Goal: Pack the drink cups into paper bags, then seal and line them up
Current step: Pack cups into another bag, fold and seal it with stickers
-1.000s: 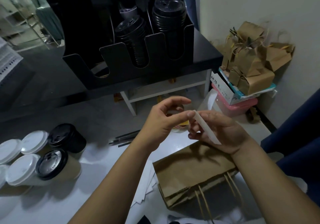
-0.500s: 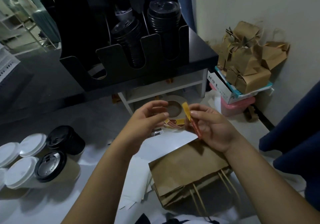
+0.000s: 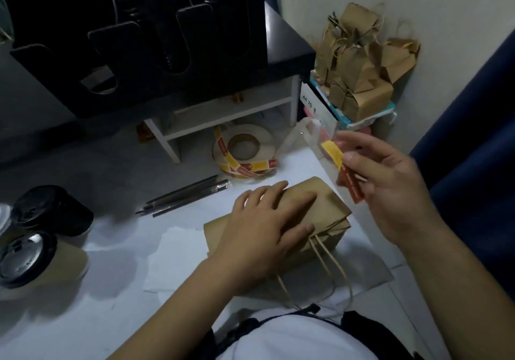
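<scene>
The step in hand is sealing. A brown kraft paper bag with twisted paper handles (image 3: 326, 206) lies on its side on the white counter (image 3: 83, 318), close in front of the person, its handles trailing toward the body. The left hand (image 3: 267, 231) lies flat on top of it, fingers spread and extended rather than curled around anything, pressing the folded top down. The right hand (image 3: 390, 189) is raised just above and to the right of the bag, its thumb and fingertips pinched on a narrow yellow-and-red sticker strip (image 3: 342, 170), while the remaining fingers fan loosely apart.

The strip does not yet touch the paper. The roll of yellow-and-red seal stickers (image 3: 242, 150) sits just beyond the bag, under the white shelf (image 3: 223, 120).

The next move, as I judge it, calls for bringing the sticker down across the folded edge near the handles and smoothing it flat, with the left hand holding the fold shut (a slack fold would let it spring open).

Two paper cups with black lids (image 3: 36, 237) stand at the left edge of the counter, well apart from the bag, apparently yet to be packed. A heap of brown folded paper bags (image 3: 362, 81) rests on boxes by the wall at the far right.
</scene>
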